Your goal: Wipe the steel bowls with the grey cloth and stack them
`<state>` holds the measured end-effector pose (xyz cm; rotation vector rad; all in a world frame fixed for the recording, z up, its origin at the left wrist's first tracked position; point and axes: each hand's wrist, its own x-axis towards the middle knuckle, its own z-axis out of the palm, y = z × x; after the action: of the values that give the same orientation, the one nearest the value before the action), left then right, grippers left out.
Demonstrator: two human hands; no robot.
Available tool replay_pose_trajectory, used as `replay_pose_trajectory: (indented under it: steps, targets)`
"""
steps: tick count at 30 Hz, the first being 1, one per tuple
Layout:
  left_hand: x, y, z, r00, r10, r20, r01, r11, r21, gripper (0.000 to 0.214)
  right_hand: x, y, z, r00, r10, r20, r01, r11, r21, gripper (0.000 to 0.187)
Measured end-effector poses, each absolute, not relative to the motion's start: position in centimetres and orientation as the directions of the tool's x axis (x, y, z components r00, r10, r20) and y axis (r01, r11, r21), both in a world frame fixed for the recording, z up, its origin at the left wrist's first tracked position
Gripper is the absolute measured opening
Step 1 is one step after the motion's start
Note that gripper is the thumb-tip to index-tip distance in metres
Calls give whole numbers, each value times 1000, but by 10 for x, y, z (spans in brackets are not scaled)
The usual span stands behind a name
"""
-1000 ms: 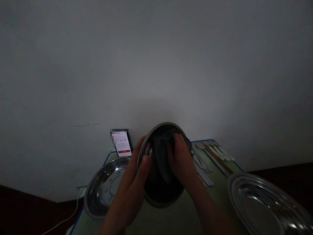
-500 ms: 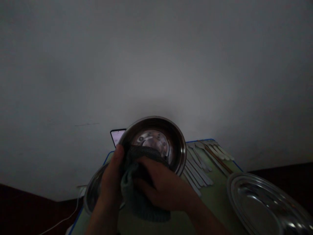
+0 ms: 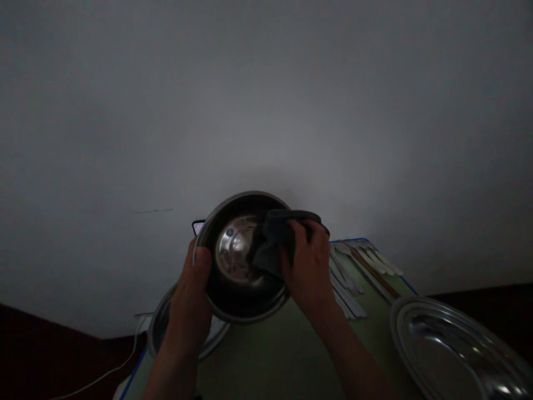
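A round stainless steel bowl (image 3: 235, 250) is held up over the table, tilted so that its shiny inside faces me. My left hand (image 3: 191, 294) grips its left rim, thumb on the inner side and fingers hidden behind. At the right rim, my right hand (image 3: 308, 266) is closed on a dark grey-green cloth (image 3: 277, 241), which lies partly inside the bowl and folds over the rim. Below my left hand, another metal bowl (image 3: 157, 325) rests on the table, partly covered by my arm.
Spoons, forks and chopsticks (image 3: 377, 272) lie in rows at the table's (image 3: 266, 361) back right. A large oval metal tray (image 3: 441, 355) stands at the right. Behind the bowl a phone (image 3: 197, 226) leans near the wall (image 3: 266, 111). A white cable (image 3: 112, 375) runs at the left.
My right hand has carried the cloth from the bowl's lower left to its right rim. The bowl has shifted slightly left, and more of its inside shows.
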<state>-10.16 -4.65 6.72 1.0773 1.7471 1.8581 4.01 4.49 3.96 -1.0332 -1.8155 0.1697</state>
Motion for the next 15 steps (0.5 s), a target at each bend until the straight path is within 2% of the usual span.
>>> replay_pose_trajectory:
  steps: [2, 4, 7, 10, 13, 15]
  targets:
    - [-98, -46, 70, -632, 742, 225, 206, -119, 971, 62, 40, 56, 31, -104, 702, 704, 486, 653, -580, 57]
    - [-94, -46, 73, -599, 782, 174, 177, -83, 981, 65, 41, 66, 23, -164, 710, 685, 418, 679, -603, 60]
    - [-92, -49, 76, -529, 834, 157, 187, -66, 980, 65, 47, 75, 17, -235, 748, 621, 358, 661, -660, 48]
    - [-92, -55, 79, -356, 924, 136, 257, -43, 965, 59, 52, 75, 22, -231, 771, 594, 345, 636, -691, 35]
    - [-93, -61, 80, -198, 977, 79, 322, -12, 947, 48, 54, 66, 34, -271, 720, 638, 338, 692, -637, 20]
    - [-92, -62, 81, -187, 975, 120, 346, -49, 937, 42, 54, 58, 41, -327, 638, 697, 319, 769, -554, 19]
